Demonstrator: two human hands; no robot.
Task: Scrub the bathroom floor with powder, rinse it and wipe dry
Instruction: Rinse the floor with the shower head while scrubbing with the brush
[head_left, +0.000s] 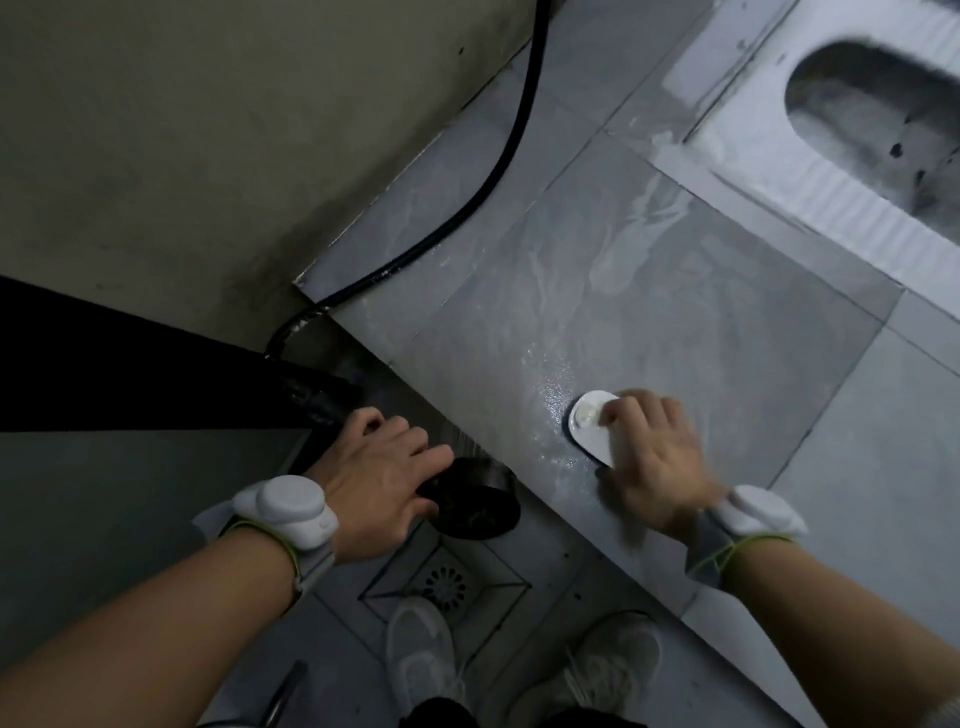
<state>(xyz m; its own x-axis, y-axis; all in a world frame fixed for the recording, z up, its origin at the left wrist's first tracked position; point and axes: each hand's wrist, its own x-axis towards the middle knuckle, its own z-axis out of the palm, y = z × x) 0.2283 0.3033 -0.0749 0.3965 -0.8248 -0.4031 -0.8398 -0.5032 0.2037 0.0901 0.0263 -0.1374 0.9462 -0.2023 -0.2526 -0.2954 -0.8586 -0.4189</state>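
Nothing in the room carries writing I can read; the white oval scrubbing brush (592, 428) has a small raised mark on its top, too blurred to make out. The right hand (652, 460) grips that brush from above, fingers curled over its back, pressing it onto the wet grey tiled floor (649, 291) of the raised step, where a sheen of water and pale streaks spread toward the white squat toilet pan (852, 119), cut off by the top right corner. The right hand is smeared with motion blur. The left hand (382, 480) rests with straight, relaxed fingers on a round black container (475, 506) just beside the step edge; what is in it I cannot tell. A black hose (511, 119) runs down along the beige wall and vanishes into dark shadow on the left. Below, a square floor drain (444, 584) sits partly hidden by white sneakers (421, 649). Both wrists wear white sensor bands (288, 512).
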